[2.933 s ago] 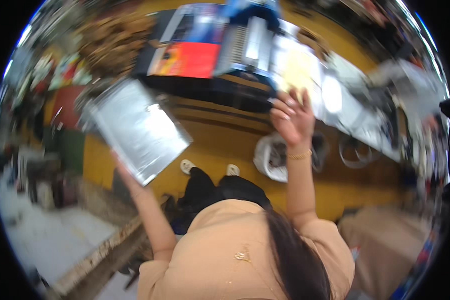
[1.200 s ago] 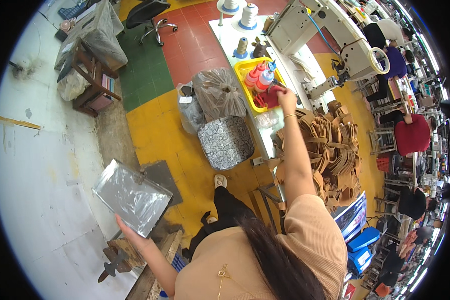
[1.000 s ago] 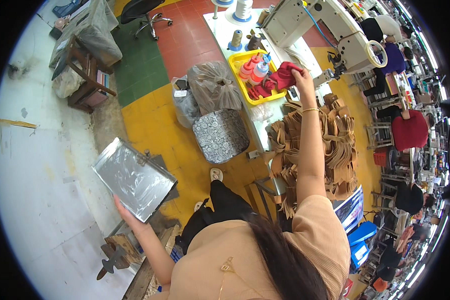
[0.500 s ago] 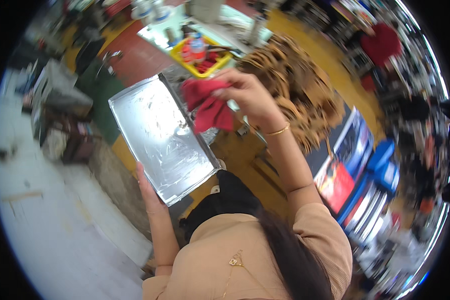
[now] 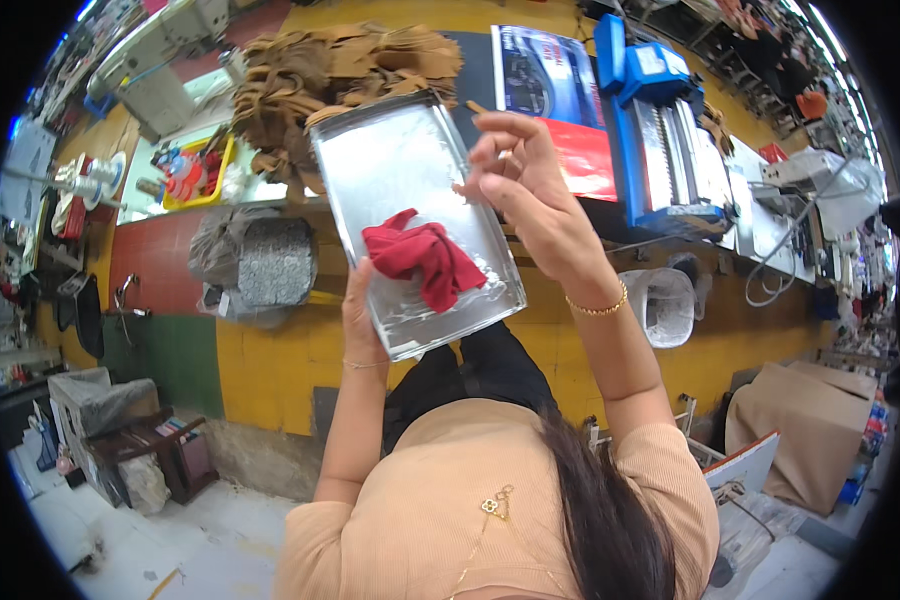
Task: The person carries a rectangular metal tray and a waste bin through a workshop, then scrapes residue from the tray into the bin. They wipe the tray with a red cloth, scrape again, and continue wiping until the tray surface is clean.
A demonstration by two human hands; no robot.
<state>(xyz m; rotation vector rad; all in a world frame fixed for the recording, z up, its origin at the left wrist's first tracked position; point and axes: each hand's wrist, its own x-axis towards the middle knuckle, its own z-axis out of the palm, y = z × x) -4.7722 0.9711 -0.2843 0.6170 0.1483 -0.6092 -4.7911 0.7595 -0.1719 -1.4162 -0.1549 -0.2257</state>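
Note:
A shallow, rectangular metal tray (image 5: 370, 170) is held tilted in front of me. My left hand (image 5: 363, 320) grips it by the lower left edge, the thumb along the rim and the other fingers hidden underneath. Inside the tray's near half lies a crumpled red cloth (image 5: 425, 260). Whitish smears mark the metal around it. Over the tray's right rim hovers my right hand (image 5: 532, 195), its fingers bent and apart, with nothing seen in them; it does not touch the cloth.
Beyond the tray, a worktable bears stacked brown leather-like pieces (image 5: 340, 60), printed sheets (image 5: 545, 80) and a blue machine with rollers (image 5: 660, 130). A yellow basket (image 5: 228, 165) holds bottles. Below stand a wrapped grey bundle (image 5: 275, 262) and a white bin (image 5: 662, 305).
My right hand has let go of the red cloth, which now lies in the tray. The view has swung right, and the tray is now before the worktable with the brown pieces.

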